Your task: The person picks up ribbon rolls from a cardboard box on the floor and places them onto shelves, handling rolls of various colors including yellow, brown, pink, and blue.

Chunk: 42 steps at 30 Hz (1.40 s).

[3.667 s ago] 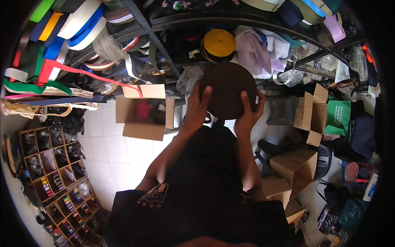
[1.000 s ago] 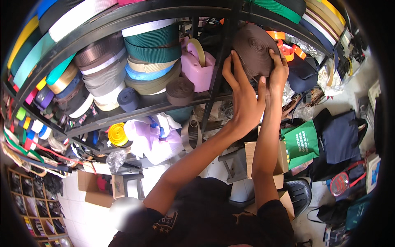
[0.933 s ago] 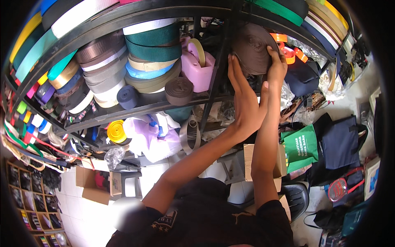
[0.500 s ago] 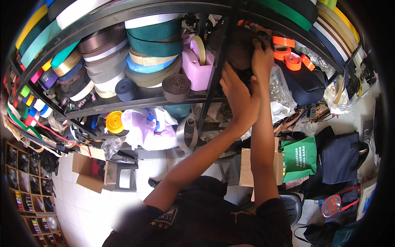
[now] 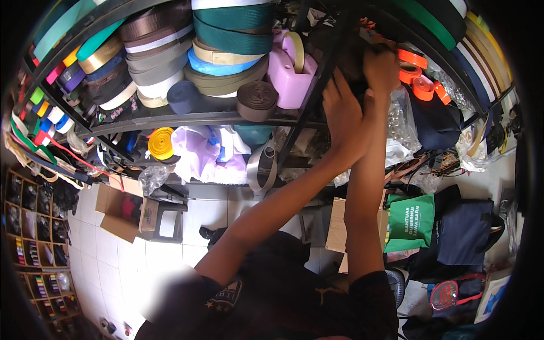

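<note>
A dark brown, rounded bundle (image 5: 347,56) lies deep in the shelf bay behind the slanted black post; its kind is hard to make out in the shadow. My left hand (image 5: 347,116) has its fingers stretched out and lies against the bundle's near underside. Beyond it, my right hand (image 5: 382,69) bends over the right side of the bundle with its fingers curled, their tips partly lost in the dark. The two forearms cross near the wrists. Orange ribbon rolls (image 5: 412,73) lie just right of my right hand.
Left of the post (image 5: 309,96) stand a lilac tape dispenser (image 5: 289,79), a brown webbing roll (image 5: 257,101) and stacked webbing rolls (image 5: 232,45). Below hang a yellow roll (image 5: 161,143) and pale lilac cloth (image 5: 195,148). A green bag (image 5: 409,224) and open cartons (image 5: 122,212) sit lower down.
The view has shifted, so the shelf sits further right and higher. My right hand has curled further over the bundle, and less of the bundle shows. My left hand stays against it.
</note>
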### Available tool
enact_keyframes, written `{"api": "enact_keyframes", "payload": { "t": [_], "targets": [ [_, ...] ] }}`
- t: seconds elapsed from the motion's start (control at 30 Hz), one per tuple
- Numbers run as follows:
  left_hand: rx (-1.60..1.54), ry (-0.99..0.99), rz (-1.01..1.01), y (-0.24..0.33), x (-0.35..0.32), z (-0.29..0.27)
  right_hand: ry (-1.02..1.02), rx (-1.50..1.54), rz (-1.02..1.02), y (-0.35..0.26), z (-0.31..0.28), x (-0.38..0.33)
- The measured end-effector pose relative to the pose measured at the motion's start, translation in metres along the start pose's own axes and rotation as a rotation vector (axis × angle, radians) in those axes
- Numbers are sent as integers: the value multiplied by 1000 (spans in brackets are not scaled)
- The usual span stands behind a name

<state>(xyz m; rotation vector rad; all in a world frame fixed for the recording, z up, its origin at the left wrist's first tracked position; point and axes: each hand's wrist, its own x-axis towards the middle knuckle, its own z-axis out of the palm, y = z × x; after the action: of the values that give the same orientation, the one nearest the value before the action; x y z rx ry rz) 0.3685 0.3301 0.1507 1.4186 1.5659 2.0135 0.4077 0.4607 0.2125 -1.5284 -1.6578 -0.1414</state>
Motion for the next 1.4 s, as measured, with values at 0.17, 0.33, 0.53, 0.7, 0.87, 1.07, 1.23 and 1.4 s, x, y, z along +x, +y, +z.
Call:
{"api": "enact_keyframes", "payload": {
  "t": [0.17, 0.33, 0.53, 0.7, 0.87, 1.07, 1.23, 1.4],
  "targets": [
    [2, -41, 33, -6, -10, -2, 19, 73, 5, 5, -14, -1],
    [15, -256, 217, -14, -52, -89, 186, 455, -177, -29, -25, -40],
    [-24, -943, -236, -66, -79, -242, 633, 912, -133, -24, -31, -158],
    [-37, -410, -614, -183, -155, -424, -31, 985, -32, -60, 39, -326],
    [271, 67, -883, -252, -216, -576, -1046, 951, -189, -162, 77, -431],
    [440, 413, -1022, -360, -261, -719, -1408, 630, -317, -248, 126, -524],
    [876, 442, -928, -457, -273, -819, -1465, 519, -193, -278, 140, -585],
    [1026, 144, -1225, -553, -286, -874, -1417, 270, 47, -253, 129, -622]
  ]
}}
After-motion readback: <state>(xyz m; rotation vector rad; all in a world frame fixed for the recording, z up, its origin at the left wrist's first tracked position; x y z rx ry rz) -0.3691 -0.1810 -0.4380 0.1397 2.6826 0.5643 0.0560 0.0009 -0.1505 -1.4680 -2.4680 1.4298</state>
